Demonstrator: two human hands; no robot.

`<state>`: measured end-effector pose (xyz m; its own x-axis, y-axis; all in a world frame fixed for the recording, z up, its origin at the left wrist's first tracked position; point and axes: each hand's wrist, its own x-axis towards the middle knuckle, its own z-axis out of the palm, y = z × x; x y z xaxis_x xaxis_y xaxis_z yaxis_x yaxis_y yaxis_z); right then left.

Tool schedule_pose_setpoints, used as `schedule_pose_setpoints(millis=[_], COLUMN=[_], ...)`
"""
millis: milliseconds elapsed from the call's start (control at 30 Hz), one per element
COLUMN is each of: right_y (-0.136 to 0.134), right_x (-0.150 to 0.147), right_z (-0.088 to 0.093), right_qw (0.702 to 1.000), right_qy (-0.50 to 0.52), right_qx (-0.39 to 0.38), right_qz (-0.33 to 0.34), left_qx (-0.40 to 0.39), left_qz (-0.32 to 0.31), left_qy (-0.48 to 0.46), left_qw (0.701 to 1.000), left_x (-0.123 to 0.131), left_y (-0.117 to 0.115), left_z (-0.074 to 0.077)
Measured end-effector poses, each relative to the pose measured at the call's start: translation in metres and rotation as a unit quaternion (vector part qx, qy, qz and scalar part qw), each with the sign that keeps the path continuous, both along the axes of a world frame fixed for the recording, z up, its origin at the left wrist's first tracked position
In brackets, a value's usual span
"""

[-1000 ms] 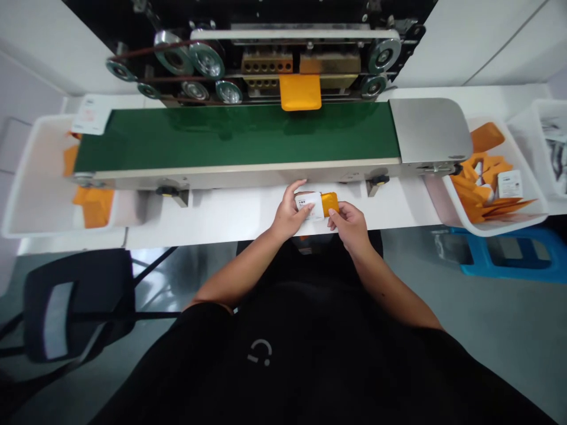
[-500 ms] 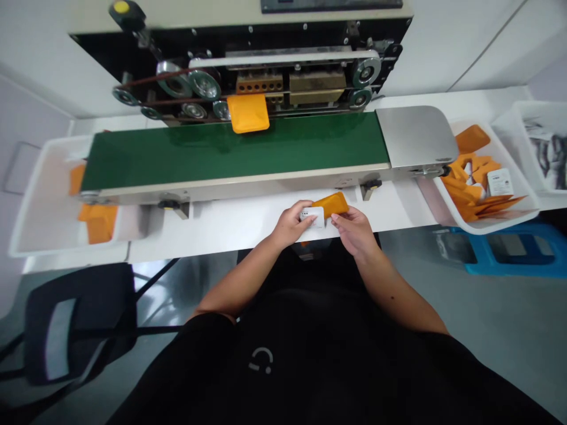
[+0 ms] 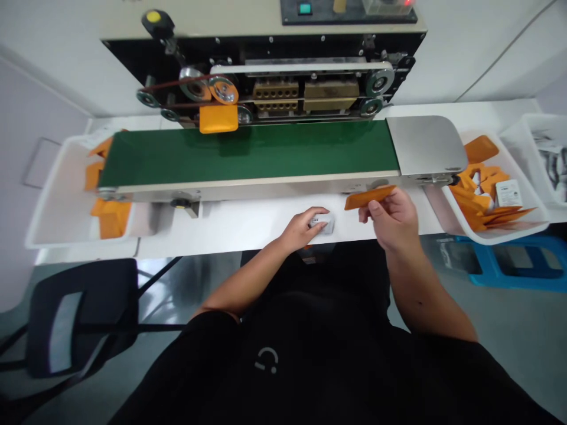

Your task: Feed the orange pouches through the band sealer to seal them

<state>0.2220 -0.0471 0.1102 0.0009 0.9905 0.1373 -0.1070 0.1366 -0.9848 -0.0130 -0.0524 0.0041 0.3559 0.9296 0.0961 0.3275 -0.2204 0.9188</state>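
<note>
Orange pouch (image 3: pixel 370 196) sits edge-on in the right hand (image 3: pixel 394 218), raised just above the desk (image 3: pixel 248 224) and near the front rail of the green belt (image 3: pixel 248 153). The right fingers are narrowed to a pinch on its right end, thumb below. It looks flat, thin and light, probably a slick film that bends easily. A grip along one short edge, away from the open mouth, should keep it from buckling or slipping.

The left hand (image 3: pixel 303 227) lies on the desk with its fingers curled closely over a small white box (image 3: pixel 323 223). The box seems stiff and light, and easy to take by its long sides.

A second orange pouch (image 3: pixel 218 118) hangs under the sealer's rollers. More pouches fill the right tray (image 3: pixel 487 237) and the left tray (image 3: pixel 48 236).
</note>
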Motion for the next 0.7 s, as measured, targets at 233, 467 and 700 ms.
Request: schedule_pose_setpoints(millis=[233,467,700], right_y=[0.028,0.092,0.143], right_x=[0.035,0.046,0.059], right_z=[0.043,0.031,0.022], right_qw=[0.984,0.967,0.979], right_qy=[-0.115,0.086,0.039], right_qx=[0.138,0.123,-0.035], right_qz=[-0.026,-0.207,-0.196], left_qx=[-0.006,-0.004,-0.008], left_qz=[0.007,0.007,0.011], left_qy=[-0.01,-0.003,0.005], left_qw=[1.0,1.0,1.0], left_x=[0.0,-0.001,-0.001], left_y=[0.0,0.0,0.0], left_z=[0.001,0.003,0.0])
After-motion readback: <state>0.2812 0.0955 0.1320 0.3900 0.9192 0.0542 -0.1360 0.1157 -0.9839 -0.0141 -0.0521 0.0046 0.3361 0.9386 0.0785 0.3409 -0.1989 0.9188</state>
